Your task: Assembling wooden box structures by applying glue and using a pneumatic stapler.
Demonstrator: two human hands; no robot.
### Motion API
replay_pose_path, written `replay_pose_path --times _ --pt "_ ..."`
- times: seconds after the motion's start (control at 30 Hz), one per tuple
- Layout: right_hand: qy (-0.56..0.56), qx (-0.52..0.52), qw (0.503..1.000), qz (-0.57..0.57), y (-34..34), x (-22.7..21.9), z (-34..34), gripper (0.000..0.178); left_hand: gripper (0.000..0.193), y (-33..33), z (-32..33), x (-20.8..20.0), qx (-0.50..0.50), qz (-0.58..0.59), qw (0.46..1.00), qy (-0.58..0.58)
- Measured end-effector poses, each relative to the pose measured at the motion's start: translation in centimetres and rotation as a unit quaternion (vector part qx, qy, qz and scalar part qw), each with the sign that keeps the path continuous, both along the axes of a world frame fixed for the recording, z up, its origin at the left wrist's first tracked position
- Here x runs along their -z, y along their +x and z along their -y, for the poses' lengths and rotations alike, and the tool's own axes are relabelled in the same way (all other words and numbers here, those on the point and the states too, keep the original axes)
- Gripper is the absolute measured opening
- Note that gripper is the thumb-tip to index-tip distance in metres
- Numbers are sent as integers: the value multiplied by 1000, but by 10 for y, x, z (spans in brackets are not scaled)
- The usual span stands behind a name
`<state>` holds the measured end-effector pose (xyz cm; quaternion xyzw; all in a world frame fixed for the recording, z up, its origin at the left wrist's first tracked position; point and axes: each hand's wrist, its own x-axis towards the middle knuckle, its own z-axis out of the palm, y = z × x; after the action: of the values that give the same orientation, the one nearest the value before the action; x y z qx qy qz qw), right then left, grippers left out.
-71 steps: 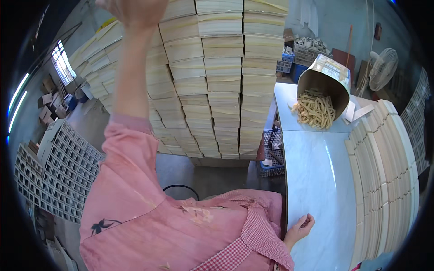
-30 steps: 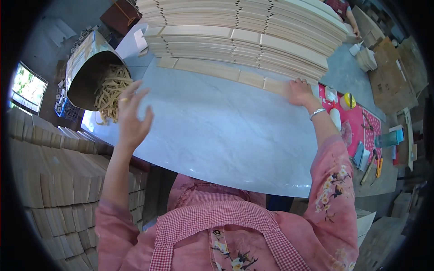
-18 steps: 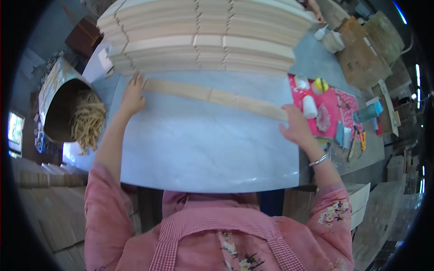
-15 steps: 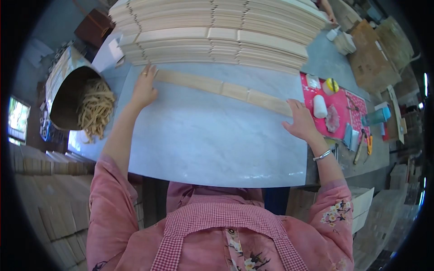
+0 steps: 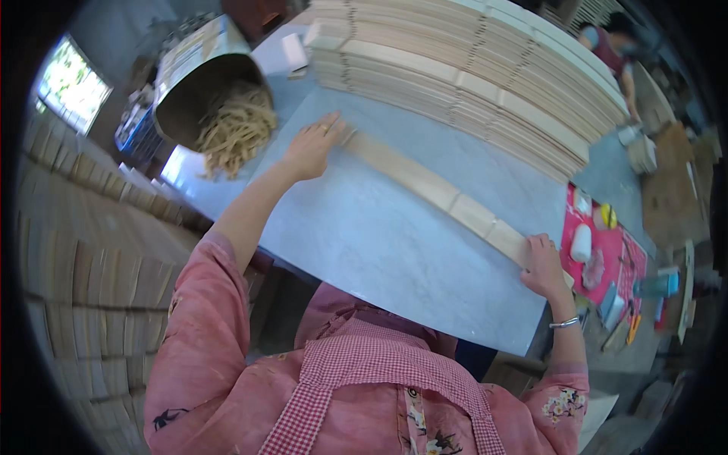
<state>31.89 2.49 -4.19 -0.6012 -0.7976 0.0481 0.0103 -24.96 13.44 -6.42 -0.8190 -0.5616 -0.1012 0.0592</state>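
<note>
The fingers of the left hand (image 5: 312,148) lie close together at the far-left end of a pale strip (image 5: 425,182), one of them wearing a ring (image 5: 327,128); I cannot tell from here whether they pinch it or merely press on it. The fingers of the right hand (image 5: 544,269) bend down over the strip's other end, a little of which pokes out past that hand, and what the thumb does underneath is hidden from me. Between the two hands the strip runs slantwise across the marbled tabletop (image 5: 364,235), with cross seams showing nearer its right end. A silvery bracelet (image 5: 565,323) circles the right wrist, and pink sleeves (image 5: 205,311) cover both upper arms above a checked apron (image 5: 394,364). Beyond the strip stands a broad stack of similar strips (image 5: 455,91). Near the left hand, a tipped container (image 5: 193,57) spills tan scraps (image 5: 239,129) onto the table. Just past the right hand is a pink mat (image 5: 611,255) bearing a white bottle (image 5: 581,243) and a round yellow item (image 5: 606,217), with a turquoise bottle (image 5: 656,285) farther right. Across the room I see another person (image 5: 607,49).
</note>
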Motion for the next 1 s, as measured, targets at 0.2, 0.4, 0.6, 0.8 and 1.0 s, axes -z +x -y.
replay_pose_path --times 0.2,0.4,0.6,0.8,1.0 --pt "49 -22 989 -135 -26 -19 13 34 78 -64 -34 32 -24 -124 978 -165" --pt "-32 -29 999 17 -8 19 14 45 72 -62 -6 -2 53 -29 959 -278" --pt "-91 -47 994 47 -12 0 33 64 69 -90 16 18 91 -31 974 -204" --pt "-146 -35 986 71 -18 13 22 54 52 -82 33 2 8 -123 975 -184" --pt "-42 -5 999 26 -9 20 -16 20 27 -92 56 -19 -42 -101 971 -212"
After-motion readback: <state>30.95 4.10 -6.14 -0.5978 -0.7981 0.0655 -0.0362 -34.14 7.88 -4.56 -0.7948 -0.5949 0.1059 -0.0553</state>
